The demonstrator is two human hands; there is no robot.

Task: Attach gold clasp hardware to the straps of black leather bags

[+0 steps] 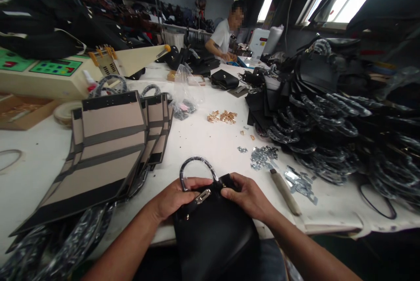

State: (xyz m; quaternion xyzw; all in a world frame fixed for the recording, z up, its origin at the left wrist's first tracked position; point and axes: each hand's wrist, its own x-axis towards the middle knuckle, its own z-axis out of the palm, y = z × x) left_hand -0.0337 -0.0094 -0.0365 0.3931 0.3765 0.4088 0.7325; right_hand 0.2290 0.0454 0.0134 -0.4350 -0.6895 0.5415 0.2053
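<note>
Two hands at the near edge of the white table (203, 141), both closed on a black bag (213, 233) hanging over that edge. Left hand (175, 195) clamped on the bag's top left corner, thumb pressed near a silver clasp strap (201, 196). Right hand (247, 195) pinching the top right corner, fingers curled round the leather. Wrapped handle (197, 165) arching up between the two hands, just behind the bag's top.

Left of the bag: stack of tan and black panels (111, 149), fanned out flat, with more wrapped handles poking from under it. Behind the bag, farther up the table: clear plastic pouch (185, 93) standing open, small dark parts in its bottom, too small to tell apart. Right of that pouch, loose on the table: little heap of gold fittings (223, 117). Right of the bag: scatter of silver metal pieces (264, 156) and a wooden-handled tool (285, 191) lying just beside the right hand. Farther right: big pile of black panels and wrapped handles (328, 119). Far left of the bag: shallow cardboard tray (22, 112), contents blurred, beside a cream machine (65, 75) with green panels. Far behind the bag: a person in a white shirt (223, 36) bent over the table, hands down at the surface.
</note>
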